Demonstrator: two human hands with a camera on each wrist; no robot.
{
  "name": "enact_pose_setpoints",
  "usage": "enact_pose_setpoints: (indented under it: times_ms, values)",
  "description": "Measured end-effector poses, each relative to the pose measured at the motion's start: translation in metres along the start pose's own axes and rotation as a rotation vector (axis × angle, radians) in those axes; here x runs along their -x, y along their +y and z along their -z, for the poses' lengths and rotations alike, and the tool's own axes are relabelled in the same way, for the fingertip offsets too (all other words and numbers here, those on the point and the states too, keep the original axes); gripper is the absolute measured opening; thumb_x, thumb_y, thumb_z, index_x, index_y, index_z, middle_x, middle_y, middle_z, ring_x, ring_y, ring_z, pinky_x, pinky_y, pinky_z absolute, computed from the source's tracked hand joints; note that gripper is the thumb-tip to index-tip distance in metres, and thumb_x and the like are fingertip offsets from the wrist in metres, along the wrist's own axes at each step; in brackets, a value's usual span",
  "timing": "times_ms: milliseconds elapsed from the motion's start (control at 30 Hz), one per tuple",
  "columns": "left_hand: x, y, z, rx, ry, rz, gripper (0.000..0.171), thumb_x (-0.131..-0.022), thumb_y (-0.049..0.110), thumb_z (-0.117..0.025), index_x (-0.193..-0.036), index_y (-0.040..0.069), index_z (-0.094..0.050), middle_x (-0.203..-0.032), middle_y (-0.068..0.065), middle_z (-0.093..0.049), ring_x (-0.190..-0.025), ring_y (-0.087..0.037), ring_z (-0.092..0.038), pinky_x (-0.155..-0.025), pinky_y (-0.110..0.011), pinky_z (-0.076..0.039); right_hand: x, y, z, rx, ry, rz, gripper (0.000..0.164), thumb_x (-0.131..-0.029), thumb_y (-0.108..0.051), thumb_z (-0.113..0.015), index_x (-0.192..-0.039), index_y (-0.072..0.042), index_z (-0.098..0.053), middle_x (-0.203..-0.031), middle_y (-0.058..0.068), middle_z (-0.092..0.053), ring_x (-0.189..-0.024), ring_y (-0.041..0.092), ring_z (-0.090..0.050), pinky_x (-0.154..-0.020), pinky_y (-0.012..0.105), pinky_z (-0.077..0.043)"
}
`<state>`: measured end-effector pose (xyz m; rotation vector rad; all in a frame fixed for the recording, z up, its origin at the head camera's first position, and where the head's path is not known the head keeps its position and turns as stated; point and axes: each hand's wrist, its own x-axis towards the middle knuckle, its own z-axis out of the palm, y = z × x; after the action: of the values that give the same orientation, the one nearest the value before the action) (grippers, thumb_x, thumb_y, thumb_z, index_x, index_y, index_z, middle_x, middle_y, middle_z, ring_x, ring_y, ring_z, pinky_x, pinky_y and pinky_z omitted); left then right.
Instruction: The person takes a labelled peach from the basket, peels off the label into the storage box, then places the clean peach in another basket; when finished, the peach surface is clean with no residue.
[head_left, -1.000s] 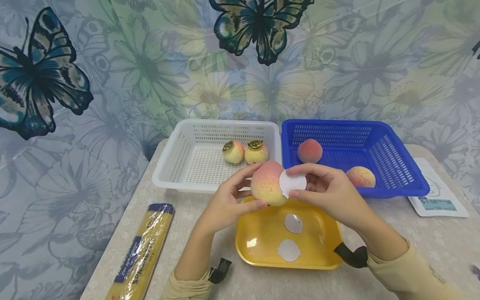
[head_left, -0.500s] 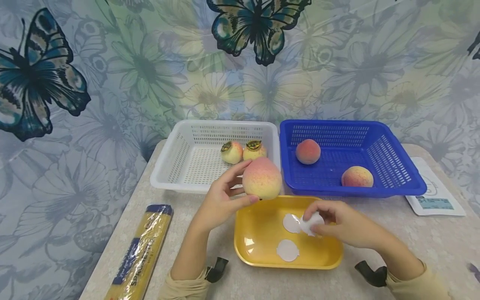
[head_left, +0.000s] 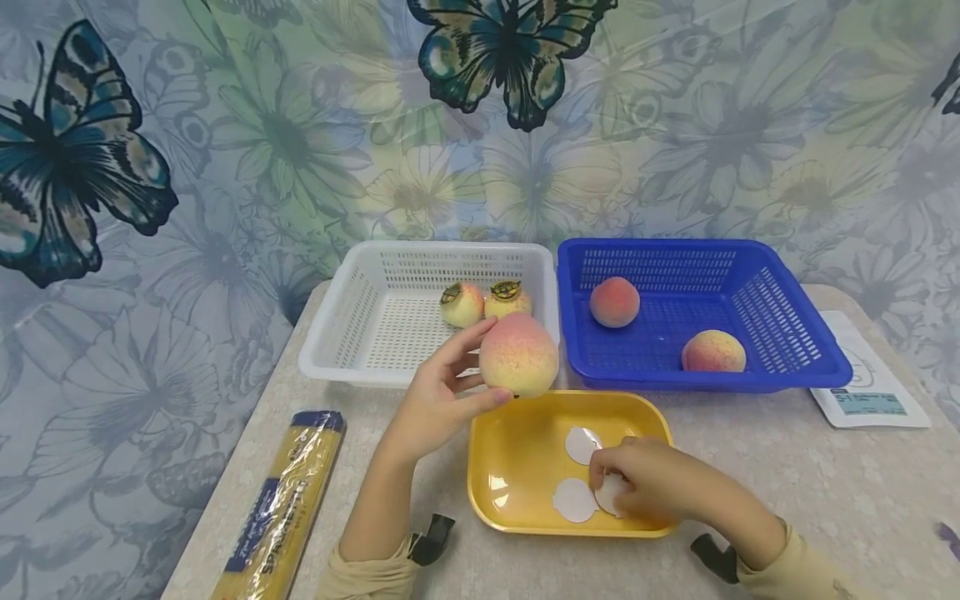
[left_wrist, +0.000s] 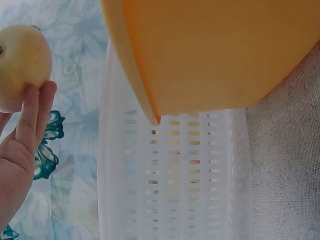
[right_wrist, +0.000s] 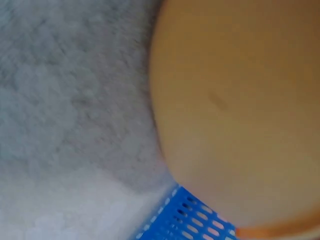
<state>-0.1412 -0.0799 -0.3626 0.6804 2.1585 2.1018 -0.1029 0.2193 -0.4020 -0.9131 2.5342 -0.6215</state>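
Observation:
My left hand (head_left: 442, 400) holds a large pink-and-yellow peach (head_left: 519, 354) above the back left of the yellow tray (head_left: 517, 517). In the left wrist view the peach (left_wrist: 25, 67) rests against the fingertips. Low in the tray, my right hand (head_left: 652, 479) pinches a round white sticker (head_left: 609, 493) between thumb and fingers, partly covering it. Two more white stickers lie on the tray floor, a front sticker (head_left: 575, 500) and a back sticker (head_left: 582, 446). The right wrist view shows mostly the tray's outer side (right_wrist: 240, 110), not the fingers.
Behind the tray stands a white basket (head_left: 322, 367) with two peaches bearing dark-and-gold labels. Beside it, a blue basket (head_left: 817, 350) holds two unlabelled peaches. A spaghetti pack (head_left: 281, 508) lies at left, a white packet (head_left: 870, 400) at right.
My right hand has left the peach with the white sticker and gone down into the tray. The left hand has shifted slightly left, still holding the peach.

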Motion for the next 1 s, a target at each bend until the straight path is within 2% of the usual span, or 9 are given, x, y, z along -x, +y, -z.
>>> enact_pose_setpoints:
  times_ms: [200, 400, 700, 867, 1000]
  values:
    - [0.0001, 0.0013, 0.0009, -0.007, 0.003, 0.008, 0.078, -0.08, 0.002, -0.081, -0.147, 0.02, -0.046, -0.142, -0.005, -0.054, -0.119, -0.027, -0.061, -0.097, -0.033, -0.055, -0.0029, 0.0001, -0.0064, 0.093, -0.045, 0.002, 0.034, -0.07, -0.002, -0.077, -0.087, -0.027, -0.064, -0.08, -0.017, -0.058, -0.071, 0.002, -0.047, -0.067, 0.025, -0.042]
    - [0.0003, 0.0016, 0.0022, -0.009, 0.004, 0.004, 0.077, -0.08, 0.004, -0.081, -0.147, 0.021, -0.047, -0.143, -0.005, -0.054, -0.119, -0.027, -0.06, -0.097, -0.033, -0.055, -0.0037, 0.0007, -0.009, 0.159, -0.017, 0.017, 0.034, -0.068, -0.003, -0.08, -0.085, -0.027, -0.061, -0.082, -0.017, -0.055, -0.077, 0.004, -0.047, -0.07, 0.027, -0.044]
    - [-0.0004, 0.0007, 0.0013, -0.007, 0.001, 0.003, 0.077, -0.08, 0.003, -0.081, -0.147, 0.02, -0.047, -0.143, -0.006, -0.054, -0.119, -0.027, -0.06, -0.097, -0.033, -0.055, -0.001, 0.0029, -0.0113, 0.216, 0.032, 0.06, 0.032, -0.063, -0.007, -0.082, -0.08, -0.026, -0.064, -0.08, -0.015, -0.05, -0.073, 0.003, -0.042, -0.064, 0.022, -0.039]
    - [-0.0002, 0.0011, -0.0008, -0.008, -0.004, 0.014, 0.076, -0.08, 0.003, -0.081, -0.147, 0.021, -0.047, -0.143, -0.005, -0.054, -0.119, -0.027, -0.06, -0.097, -0.033, -0.055, 0.0011, 0.0012, -0.0078, 0.21, 0.032, 0.048, 0.024, -0.066, -0.008, -0.078, -0.081, -0.024, -0.068, -0.077, -0.016, -0.052, -0.072, 0.002, -0.043, -0.066, 0.024, -0.042]
    - [0.0, 0.002, -0.0017, -0.016, -0.004, 0.009, 0.076, -0.08, 0.002, -0.081, -0.147, 0.021, -0.048, -0.142, -0.005, -0.055, -0.119, -0.027, -0.06, -0.097, -0.033, -0.055, 0.0048, 0.0021, -0.0047, 0.177, 0.071, 0.056, 0.023, -0.07, -0.009, -0.076, -0.082, -0.026, -0.067, -0.076, -0.017, -0.051, -0.072, 0.0, -0.042, -0.065, 0.022, -0.041]
